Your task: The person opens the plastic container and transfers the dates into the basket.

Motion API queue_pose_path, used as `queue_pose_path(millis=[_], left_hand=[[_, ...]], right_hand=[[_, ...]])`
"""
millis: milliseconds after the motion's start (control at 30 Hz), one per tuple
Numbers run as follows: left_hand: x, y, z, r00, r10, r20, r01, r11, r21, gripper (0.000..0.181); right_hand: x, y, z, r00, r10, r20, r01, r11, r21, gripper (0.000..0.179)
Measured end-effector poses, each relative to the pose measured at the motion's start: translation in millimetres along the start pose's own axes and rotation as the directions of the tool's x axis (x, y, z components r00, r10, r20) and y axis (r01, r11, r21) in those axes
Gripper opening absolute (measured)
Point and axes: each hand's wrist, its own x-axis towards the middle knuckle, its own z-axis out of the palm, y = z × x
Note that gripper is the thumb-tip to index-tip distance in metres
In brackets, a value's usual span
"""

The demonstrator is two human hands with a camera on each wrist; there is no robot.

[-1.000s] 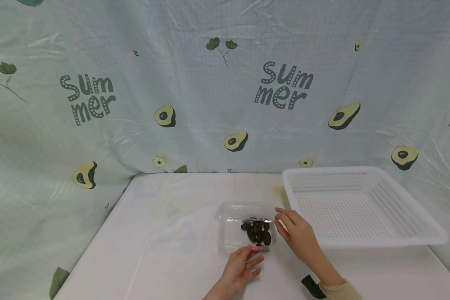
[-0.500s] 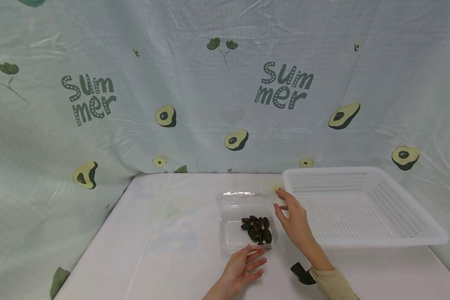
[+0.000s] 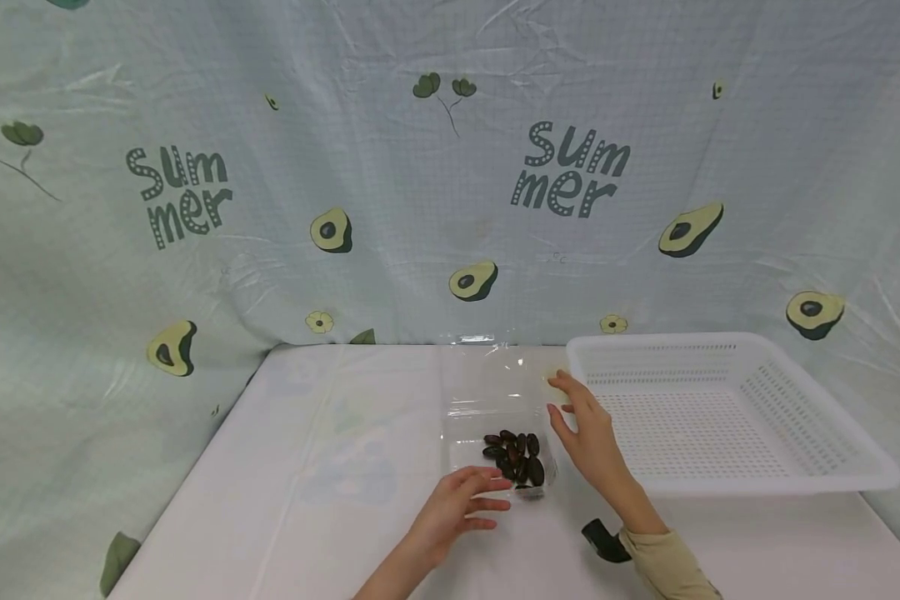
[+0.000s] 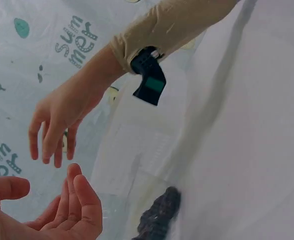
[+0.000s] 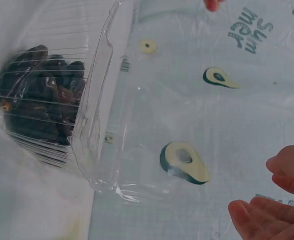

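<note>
A clear plastic clamshell box (image 3: 461,450) lies on the table with its lid (image 3: 487,379) standing up at the back. Inside, bunched toward the right, are several dark brown, glossy oval fruits that look like dates (image 3: 521,458); in the right wrist view the dates (image 5: 42,95) show through the ribbed wall. My left hand (image 3: 457,504) is at the box's front edge, fingers extended and holding nothing; whether it touches the box I cannot tell. Right of the lid, my right hand (image 3: 592,429) hovers with loosely bent fingers, thumb apart, gripping nothing.
A large white perforated plastic basket (image 3: 765,483) stands on the right side of the table, close beside my right hand. The white-covered table (image 3: 330,467) extends left of the box. Behind hangs a curtain (image 3: 390,167) printed with avocados. A dark device (image 3: 603,542) is strapped on my right wrist.
The lid has swung up and back from low over the box. My right hand rose away from the box's right side. My left hand has left the front rim, shifting slightly left.
</note>
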Motion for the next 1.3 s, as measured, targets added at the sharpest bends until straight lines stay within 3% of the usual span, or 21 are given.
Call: queue_pose_path(millis=[100, 200, 267, 333, 467, 567, 633, 700, 800, 900, 967, 1067, 1200, 1300], left_hand=[[3.0, 12.9, -11.0, 0.995, 0.093, -0.027, -0.090, 0.992, 0.088, 0.037], [8.4, 21.6, -21.4, 0.976, 0.212, -0.050, -0.197, 0.958, 0.209, 0.035], [13.2, 24.4, -27.2, 0.952, 0.299, -0.060, -0.266, 0.911, 0.314, 0.033], [18.5, 25.0, -31.5, 0.921, 0.385, -0.062, -0.323, 0.842, 0.432, 0.031], [28.3, 20.9, -37.1, 0.858, 0.513, -0.018, -0.386, 0.668, 0.637, 0.032], [33.4, 17.2, -39.5, 0.834, 0.550, 0.042, -0.386, 0.528, 0.756, 0.037], [35.2, 15.4, -40.5, 0.822, 0.564, 0.085, -0.376, 0.423, 0.825, 0.041], [37.0, 13.8, -41.5, 0.813, 0.568, 0.129, -0.361, 0.317, 0.877, 0.047], [40.2, 11.8, -43.0, 0.776, 0.591, 0.219, -0.370, 0.145, 0.918, 0.055], [43.7, 10.2, -45.1, 0.746, 0.594, 0.300, -0.377, 0.007, 0.926, 0.064], [45.4, 8.8, -46.6, 0.748, 0.574, 0.331, -0.368, -0.057, 0.928, 0.071], [47.5, 6.6, -48.5, 0.784, 0.519, 0.341, -0.345, -0.093, 0.934, 0.081], [51.4, 3.1, -50.4, 0.839, 0.437, 0.325, -0.317, -0.093, 0.944, 0.091], [54.5, 1.0, -51.6, 0.860, 0.397, 0.321, -0.310, -0.094, 0.946, 0.094]], right_hand=[[-0.5, -0.2, 0.2, 0.999, -0.018, 0.033, 0.018, 1.000, -0.015, 0.040], [-1.1, -1.1, 1.9, 0.996, -0.059, 0.070, 0.063, 0.996, -0.065, 0.038], [-1.3, -1.1, 4.3, 0.991, -0.094, 0.094, 0.105, 0.988, -0.115, 0.037], [-1.9, -0.1, 7.9, 0.984, -0.129, 0.120, 0.148, 0.975, -0.167, 0.037], [-2.9, 4.4, 16.9, 0.962, -0.211, 0.172, 0.248, 0.941, -0.232, 0.035], [-4.0, 6.6, 24.1, 0.944, -0.248, 0.217, 0.301, 0.917, -0.261, 0.033], [-5.4, 7.2, 28.9, 0.934, -0.249, 0.257, 0.318, 0.906, -0.278, 0.031], [-8.3, 7.5, 33.5, 0.924, -0.219, 0.314, 0.318, 0.897, -0.308, 0.029], [-12.1, 9.1, 41.6, 0.904, -0.203, 0.377, 0.344, 0.870, -0.354, 0.027], [-15.0, 10.7, 49.6, 0.883, -0.220, 0.415, 0.390, 0.837, -0.384, 0.025], [-16.6, 11.2, 53.6, 0.867, -0.237, 0.439, 0.420, 0.822, -0.384, 0.023], [-18.2, 11.5, 58.0, 0.843, -0.245, 0.479, 0.444, 0.819, -0.363, 0.020], [-18.7, 12.3, 62.3, 0.819, -0.239, 0.522, 0.459, 0.819, -0.344, 0.020], [-17.7, 13.1, 64.8, 0.806, -0.246, 0.538, 0.479, 0.805, -0.349, 0.021]])
